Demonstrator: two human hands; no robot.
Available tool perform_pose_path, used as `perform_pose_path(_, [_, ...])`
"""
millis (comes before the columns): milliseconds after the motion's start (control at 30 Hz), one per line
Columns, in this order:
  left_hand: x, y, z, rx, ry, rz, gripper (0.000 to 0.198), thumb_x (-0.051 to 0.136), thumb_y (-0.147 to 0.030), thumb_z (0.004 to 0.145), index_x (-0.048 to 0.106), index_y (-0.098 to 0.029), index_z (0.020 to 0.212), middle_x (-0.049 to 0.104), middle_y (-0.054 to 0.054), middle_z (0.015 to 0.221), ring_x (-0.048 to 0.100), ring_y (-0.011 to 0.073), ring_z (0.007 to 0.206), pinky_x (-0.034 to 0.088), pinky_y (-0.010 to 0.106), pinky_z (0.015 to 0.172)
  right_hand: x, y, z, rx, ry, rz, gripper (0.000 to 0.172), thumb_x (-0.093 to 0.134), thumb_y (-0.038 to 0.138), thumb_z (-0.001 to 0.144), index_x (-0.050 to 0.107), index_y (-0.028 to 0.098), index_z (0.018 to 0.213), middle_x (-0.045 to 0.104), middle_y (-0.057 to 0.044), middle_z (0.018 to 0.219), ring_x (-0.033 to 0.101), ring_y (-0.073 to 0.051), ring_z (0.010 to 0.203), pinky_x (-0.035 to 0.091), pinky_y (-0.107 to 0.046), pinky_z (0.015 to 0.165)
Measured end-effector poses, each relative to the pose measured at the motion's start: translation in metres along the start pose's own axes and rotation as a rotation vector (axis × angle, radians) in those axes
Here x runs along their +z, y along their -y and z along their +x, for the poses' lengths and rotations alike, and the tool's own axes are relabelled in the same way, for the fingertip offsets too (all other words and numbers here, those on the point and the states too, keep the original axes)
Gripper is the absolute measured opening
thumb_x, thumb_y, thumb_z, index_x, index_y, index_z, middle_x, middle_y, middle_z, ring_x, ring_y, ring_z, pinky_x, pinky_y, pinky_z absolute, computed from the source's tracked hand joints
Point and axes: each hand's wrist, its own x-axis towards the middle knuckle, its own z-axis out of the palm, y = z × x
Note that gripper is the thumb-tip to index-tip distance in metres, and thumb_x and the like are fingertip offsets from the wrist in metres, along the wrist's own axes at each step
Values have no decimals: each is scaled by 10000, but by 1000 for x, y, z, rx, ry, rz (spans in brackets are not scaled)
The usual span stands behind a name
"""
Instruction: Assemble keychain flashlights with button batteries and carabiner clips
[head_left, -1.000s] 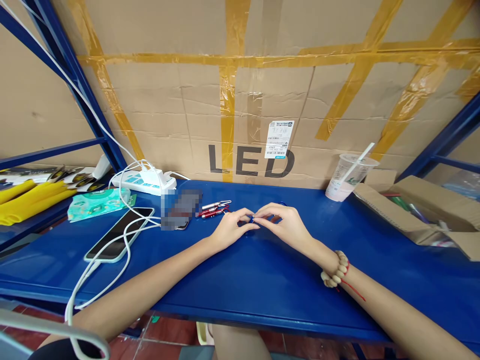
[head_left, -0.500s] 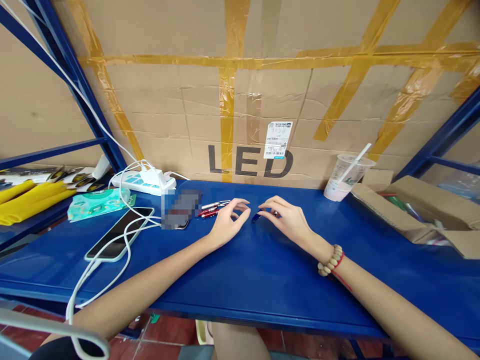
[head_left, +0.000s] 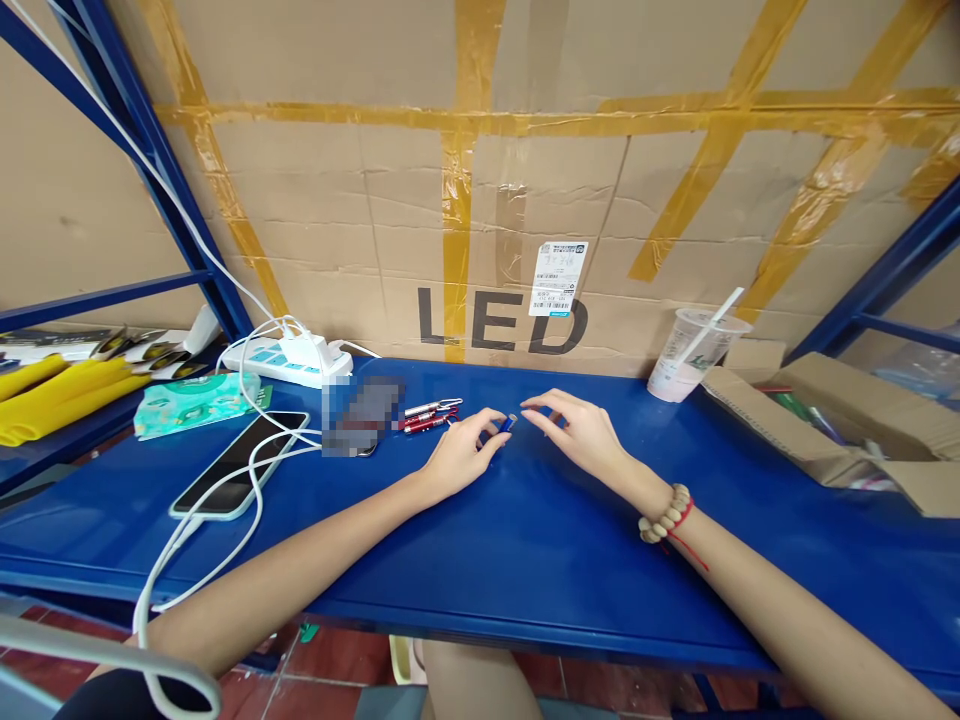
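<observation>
A small blue object (head_left: 508, 425) with a silvery end is pinched between the fingertips of my left hand (head_left: 463, 450), just above the blue table. My right hand (head_left: 581, 430) is a short way to the right, thumb and fingers apart with nothing between them; a beaded bracelet circles that wrist. Left of my left hand, red and silver pen-like items with clips (head_left: 429, 417) lie beside a dark, partly blurred-out device (head_left: 367, 410).
On the left of the blue table (head_left: 525, 580) are a phone (head_left: 240, 465) with white cables, a power strip (head_left: 289, 362) and a green packet (head_left: 195, 403). A plastic cup with straw (head_left: 686, 360) and an open carton (head_left: 795, 425) stand at right.
The small blue object has passed from my right fingertips to my left ones. My right hand has let go, its fingers now apart.
</observation>
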Motion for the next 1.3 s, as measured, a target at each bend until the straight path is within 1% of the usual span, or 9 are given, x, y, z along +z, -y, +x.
perform_pose_path(133, [-1, -2, 0, -71, -80, 18, 201, 454, -315, 837, 517, -210, 997, 668, -4, 780, 609, 125, 647, 472, 230, 627, -6, -4, 3, 128, 44, -174, 231, 518, 413, 837, 675, 245, 857, 653, -11, 942, 593, -110, 595, 392, -226, 493])
perform_pose_path(300, [-3, -5, 0, -76, -104, -9, 180, 418, -312, 851, 547, -203, 912, 674, -11, 769, 602, 113, 627, 433, 207, 561, -1, -13, 1, 249, 152, -363, 235, 599, 421, 775, 683, 212, 842, 675, -52, 826, 623, -190, 694, 375, -245, 477])
perform_pose_path(433, [-3, -6, -1, -93, -83, -17, 251, 386, -385, 873, 563, -208, 881, 669, -26, 723, 587, 109, 586, 385, 201, 501, 3, -20, -1, 277, 201, -415, 183, 613, 368, 778, 685, 202, 756, 686, -68, 775, 628, -216, 705, 393, -267, 496])
perform_pose_path(567, [-4, -7, -2, -87, -90, -8, 262, 375, -405, 879, 541, -205, 846, 661, -35, 720, 569, 101, 564, 370, 200, 495, 1, -22, -1, 296, 215, -408, 153, 605, 311, 789, 676, 201, 710, 690, -58, 742, 634, -214, 702, 399, -269, 506])
perform_pose_path(700, [-5, -8, -2, -62, -66, 5, 271, 337, -392, 899, 520, -206, 825, 656, -37, 741, 565, 97, 572, 388, 204, 531, 0, -15, 1, 322, 225, -288, 105, 621, 298, 757, 665, 211, 718, 688, -25, 717, 632, -176, 658, 398, -242, 485])
perform_pose_path(867, [-3, -7, -2, -24, -29, 26, 231, 365, -384, 894, 527, -221, 921, 654, -28, 787, 582, 112, 634, 402, 207, 551, 1, -2, 3, 289, 213, -119, 74, 654, 289, 665, 656, 215, 670, 687, 3, 696, 637, -163, 654, 432, -232, 510])
perform_pose_path(1000, [-2, -5, -2, -3, 2, 45, 216, 392, -363, 884, 549, -230, 948, 646, -14, 818, 592, 130, 704, 419, 212, 573, 4, 1, 2, 259, 196, 41, 69, 652, 258, 632, 631, 195, 610, 663, 7, 572, 632, -159, 562, 464, -239, 527])
perform_pose_path(1167, [-2, -4, -2, 55, 14, 43, 218, 378, -313, 895, 564, -231, 972, 642, 4, 917, 588, 147, 832, 445, 250, 726, 3, 5, 2, 285, 151, 272, 118, 660, 280, 638, 598, 185, 608, 635, 14, 490, 624, -161, 470, 476, -240, 478])
perform_pose_path(1300, [-2, -6, -2, 76, 26, 51, 230, 371, -328, 901, 564, -224, 969, 636, 7, 944, 581, 151, 856, 436, 252, 748, 3, 6, 1, 265, 88, 422, 228, 671, 383, 652, 612, 164, 674, 665, -18, 576, 604, -150, 428, 482, -245, 429])
